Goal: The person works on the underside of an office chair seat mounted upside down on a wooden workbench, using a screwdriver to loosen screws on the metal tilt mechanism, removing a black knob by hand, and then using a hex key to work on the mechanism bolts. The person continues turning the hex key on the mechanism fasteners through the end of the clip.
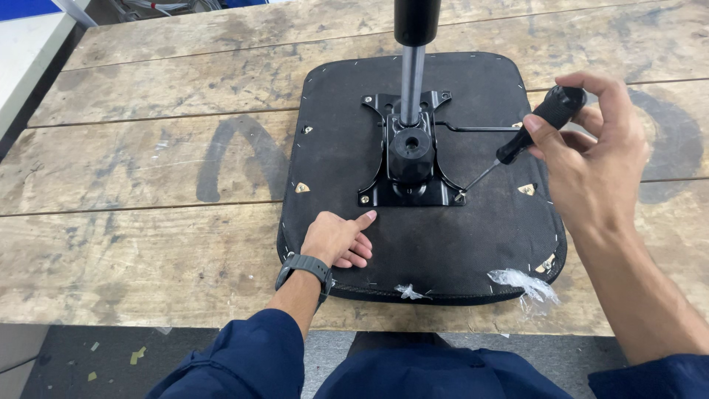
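An upturned black chair seat [487, 96] lies on the wooden workbench [148, 177]. A black metal mounting plate [408, 171] is fixed at its middle, with a gas-lift column [412, 74] rising from it. My right hand [591, 148] grips a black-handled screwdriver [535, 129]; its tip rests on a screw at the plate's near right corner [459, 196]. My left hand [338, 238], with a dark watch on the wrist, presses flat on the seat's underside just left of the plate, index finger pointing toward it.
Scraps of clear plastic wrap [526, 284] cling to the seat's near edge. A thin metal lever [480, 128] sticks out to the right of the plate. The bench's near edge runs just below the seat, with dark floor [81, 362] beneath.
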